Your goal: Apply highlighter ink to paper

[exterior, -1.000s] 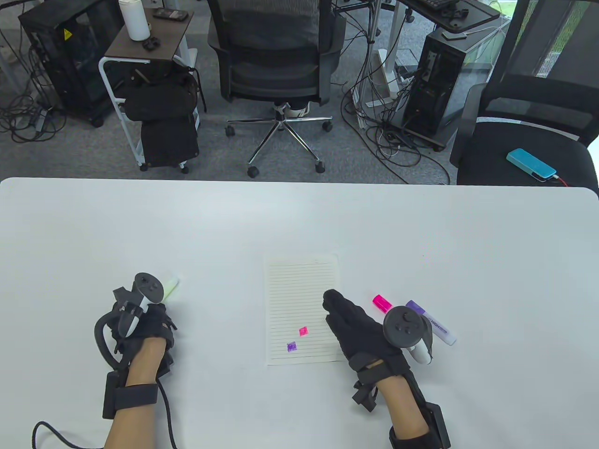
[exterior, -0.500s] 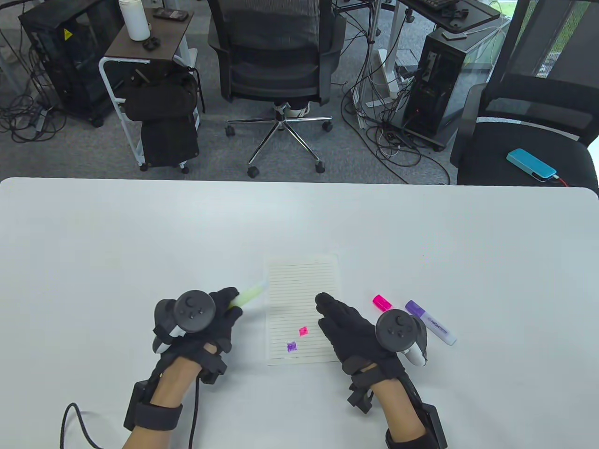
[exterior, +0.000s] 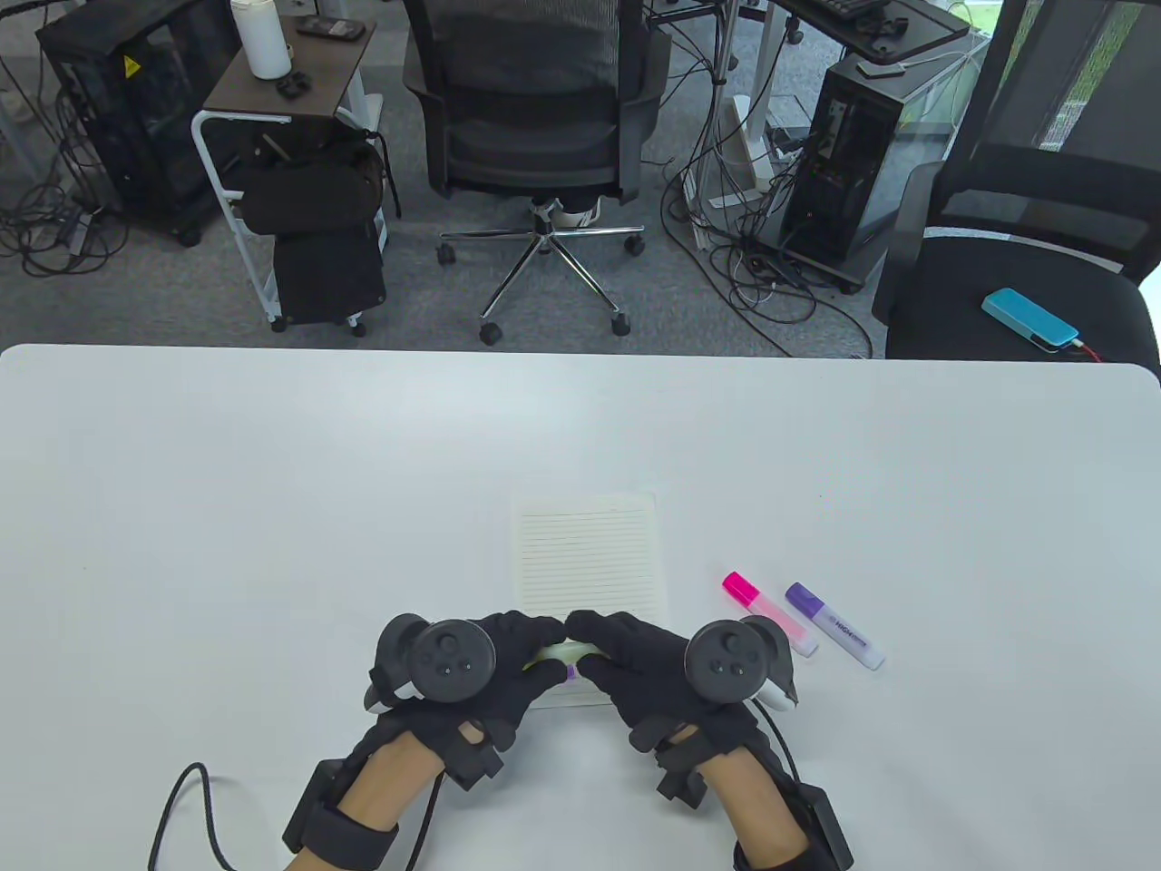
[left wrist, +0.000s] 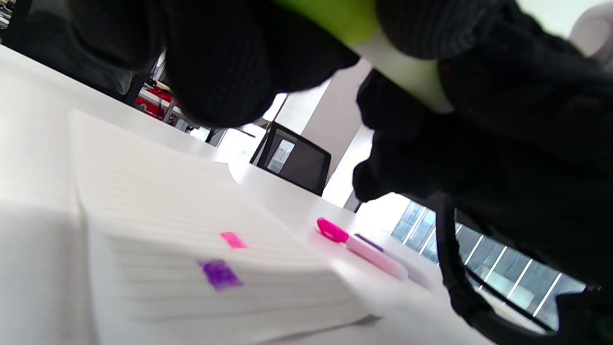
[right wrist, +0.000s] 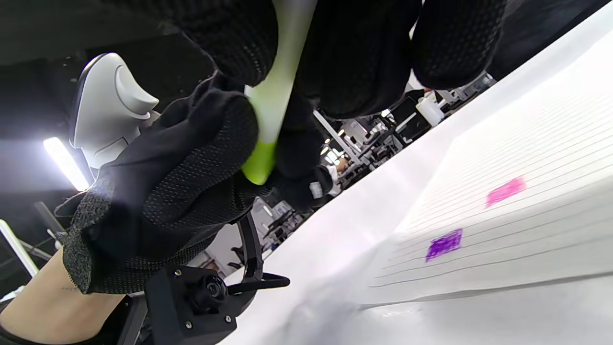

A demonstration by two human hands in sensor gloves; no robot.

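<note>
A lined sheet of paper (exterior: 585, 553) lies on the white table (exterior: 272, 472). It carries a pink mark (left wrist: 233, 239) and a purple mark (left wrist: 220, 274), also seen in the right wrist view as pink mark (right wrist: 505, 191) and purple mark (right wrist: 444, 244). My left hand (exterior: 508, 658) and right hand (exterior: 626, 658) meet above the paper's near end and both grip a yellow-green highlighter (exterior: 558, 652). The left hand holds its green capped end (left wrist: 345, 19), the right hand its pale barrel (right wrist: 280, 62). The highlighter is off the paper.
A pink highlighter (exterior: 766, 612) and a purple highlighter (exterior: 834, 626) lie on the table right of the paper, just beyond my right hand. Office chairs and computer towers stand past the table's far edge.
My left hand carried the yellow-green highlighter from the left side of the table to above the paper's near end. My right hand moved left off the paper and took hold of its other end.
</note>
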